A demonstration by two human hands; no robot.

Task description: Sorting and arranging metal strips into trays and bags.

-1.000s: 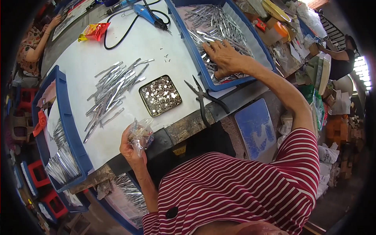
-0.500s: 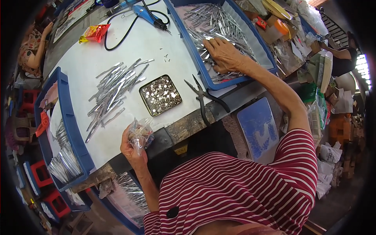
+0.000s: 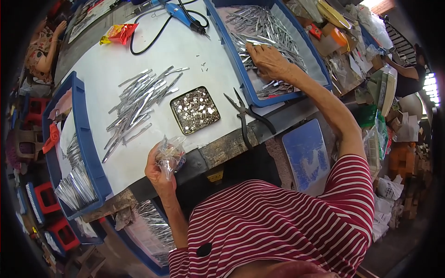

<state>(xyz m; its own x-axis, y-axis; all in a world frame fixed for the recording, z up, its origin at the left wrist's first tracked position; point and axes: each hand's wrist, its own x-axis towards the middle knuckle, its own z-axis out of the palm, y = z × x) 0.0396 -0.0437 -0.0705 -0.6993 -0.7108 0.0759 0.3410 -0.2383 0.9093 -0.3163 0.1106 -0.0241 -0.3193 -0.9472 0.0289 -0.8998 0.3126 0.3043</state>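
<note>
My left hand [image 3: 160, 171] is closed round a crumpled clear plastic bag [image 3: 169, 155] at the table's front edge; small contents show blurrily through it. My right hand [image 3: 270, 62] reaches into a blue tray [image 3: 245, 83], its fingers stretched out over a heap of thin silvery metal strips [image 3: 264, 25]. No firm hold on a strip can be seen. Between the hands sits a square tin [image 3: 178, 126] full of small shiny metal pieces [image 3: 194, 109]. Left of it lies a loose pile of similar strips [image 3: 139, 99]. Black-handled pliers [image 3: 243, 111] rest beside the tray.
Another blue tray [image 3: 85, 134] with strips stands at the left. A blue corded tool [image 3: 185, 17] and a red-yellow packet [image 3: 119, 34] lie at the back. Below the table edge are a further strip-filled tray [image 3: 134, 245] and a blue stool top [image 3: 306, 153]. Other people [image 3: 44, 55] sit nearby.
The view has shifted slightly, so the tabletop things sit a little further right. Within the tray my right hand's fingers have drawn closer together. My left hand still holds the bag.
</note>
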